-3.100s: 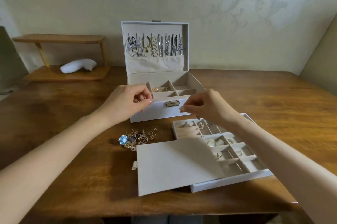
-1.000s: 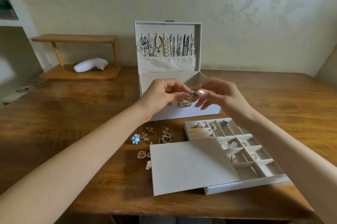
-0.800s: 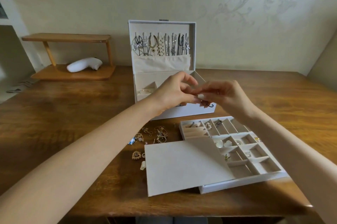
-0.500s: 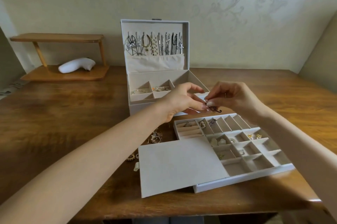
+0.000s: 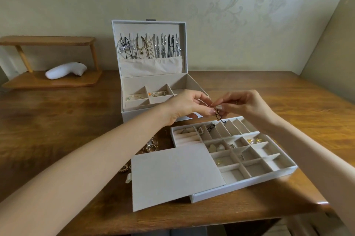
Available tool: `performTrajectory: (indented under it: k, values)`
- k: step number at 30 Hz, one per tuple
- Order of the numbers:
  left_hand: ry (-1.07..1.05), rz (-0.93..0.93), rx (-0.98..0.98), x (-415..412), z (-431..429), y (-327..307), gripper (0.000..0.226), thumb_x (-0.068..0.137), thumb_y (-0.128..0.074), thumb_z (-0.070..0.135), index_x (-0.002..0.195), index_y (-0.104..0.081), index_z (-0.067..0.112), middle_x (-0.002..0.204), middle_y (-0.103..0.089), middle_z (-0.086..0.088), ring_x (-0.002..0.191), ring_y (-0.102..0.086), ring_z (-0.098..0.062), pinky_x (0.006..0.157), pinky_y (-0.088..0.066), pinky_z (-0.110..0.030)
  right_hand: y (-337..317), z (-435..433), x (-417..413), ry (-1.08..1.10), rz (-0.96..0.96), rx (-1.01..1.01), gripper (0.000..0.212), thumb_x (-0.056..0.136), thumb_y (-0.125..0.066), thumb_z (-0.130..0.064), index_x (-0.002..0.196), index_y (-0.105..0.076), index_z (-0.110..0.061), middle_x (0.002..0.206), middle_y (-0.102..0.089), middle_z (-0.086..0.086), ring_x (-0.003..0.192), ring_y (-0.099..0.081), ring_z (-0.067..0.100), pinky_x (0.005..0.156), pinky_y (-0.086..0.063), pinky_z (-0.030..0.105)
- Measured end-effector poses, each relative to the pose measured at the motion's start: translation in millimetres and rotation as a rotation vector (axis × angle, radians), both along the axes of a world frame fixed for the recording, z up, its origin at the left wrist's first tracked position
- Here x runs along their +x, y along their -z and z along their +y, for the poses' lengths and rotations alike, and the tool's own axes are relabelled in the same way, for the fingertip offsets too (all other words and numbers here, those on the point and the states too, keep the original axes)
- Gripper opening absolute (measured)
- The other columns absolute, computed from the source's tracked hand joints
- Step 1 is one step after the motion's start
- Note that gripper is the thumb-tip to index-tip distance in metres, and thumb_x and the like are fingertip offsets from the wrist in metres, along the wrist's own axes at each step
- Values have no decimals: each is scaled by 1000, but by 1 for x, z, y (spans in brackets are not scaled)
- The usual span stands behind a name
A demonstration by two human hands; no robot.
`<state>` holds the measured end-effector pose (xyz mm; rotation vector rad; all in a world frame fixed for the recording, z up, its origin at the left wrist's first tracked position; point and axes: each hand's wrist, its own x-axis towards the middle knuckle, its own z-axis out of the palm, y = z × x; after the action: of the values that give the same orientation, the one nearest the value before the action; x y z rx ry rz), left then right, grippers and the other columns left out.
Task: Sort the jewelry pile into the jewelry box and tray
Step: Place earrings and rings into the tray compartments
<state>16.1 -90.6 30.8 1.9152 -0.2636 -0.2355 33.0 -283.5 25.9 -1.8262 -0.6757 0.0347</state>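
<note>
A flat grey cover lies across the near-left part of the divided tray on the wooden worktop. The jewelry pile sits just left of the tray, partly hidden by the left forearm. Above the tray's far row, the left hand and right hand meet, both pinching a black wire piece at their fingertips. Behind them stands the open jewelry box, with a wooden shelf far left.

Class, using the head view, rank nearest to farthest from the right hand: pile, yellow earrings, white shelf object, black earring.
1. Black earring, pinched by right hand.
2. Yellow earrings, tray below it.
3. Pile, left of tray.
4. White object, far-left shelf.
</note>
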Motion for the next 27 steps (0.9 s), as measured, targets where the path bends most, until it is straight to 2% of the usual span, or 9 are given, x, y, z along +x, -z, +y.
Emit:
performTrajectory:
  k: [4, 7, 10, 13, 18, 23, 25, 27]
  values:
    - [41, 135, -152, 1, -1, 2, 6, 88, -63, 14, 92, -60, 17, 91, -67, -1, 79, -65, -9, 61, -43, -19, -3, -1, -1, 25, -13, 49, 15, 70, -72, -14, 83, -73, -6, 78, -71, 19, 67, -63, 16, 66, -51, 21]
    - [63, 158, -193, 1, -3, 5, 12, 89, -60, 7, 87, -56, 18, 90, -65, 0, 68, -63, -1, 55, -39, -15, -3, -3, 1, 44, -12, 54, 8, 73, -73, -8, 81, -73, -7, 84, -70, 23, 68, -59, 18, 68, -50, 24]
    - [35, 127, -157, 3, -4, 6, 14, 85, -66, 8, 82, -57, 19, 98, -66, -8, 67, -56, -3, 58, -35, -19, -2, -7, 3, 37, -18, 44, 6, 77, -71, -2, 83, -72, -3, 87, -71, 20, 72, -60, 19, 68, -51, 22]
    - [12, 100, -111, 2, -3, 6, 11, 81, -70, 11, 83, -62, 19, 85, -65, 1, 68, -52, -5, 61, -35, -21, 1, -12, 3, 18, 3, 49, 9, 76, -70, -3, 83, -70, 2, 81, -71, 16, 71, -63, 17, 70, -53, 23]
    - [6, 92, -69, 3, 1, 8, 12, 78, -74, 15, 81, -64, 19, 89, -60, -2, 75, -49, -9, 63, -36, -22, 5, -15, 2, -20, 62, 76, 5, 76, -68, 1, 81, -69, -2, 75, -70, 10, 69, -65, 14, 69, -53, 20]
    - [5, -3, -22, -1, -4, 11, 8, 77, -74, 17, 80, -67, 17, 89, -66, -4, 77, -56, -5, 68, -39, -18, 6, -18, 0, -54, 83, 98, 20, 73, -66, 14, 88, -65, 0, 77, -70, 3, 75, -68, 14, 72, -54, 20]
    - [6, -63, 11, -1, -8, 13, 7, 77, -75, 15, 79, -69, 16, 86, -67, -4, 76, -58, -4, 75, -42, -16, 5, -20, 0, -45, 88, 74, 20, 72, -66, 15, 88, -65, 1, 76, -72, 1, 74, -69, 11, 70, -53, 17]
    - [22, -101, 29, 0, -12, 15, 13, 75, -76, 9, 78, -66, 15, 78, -67, -1, 70, -60, 0, 73, -45, -10, 6, -23, 0, -25, 78, 26, 18, 73, -68, 13, 88, -67, 3, 79, -73, 1, 75, -69, 9, 69, -51, 15]
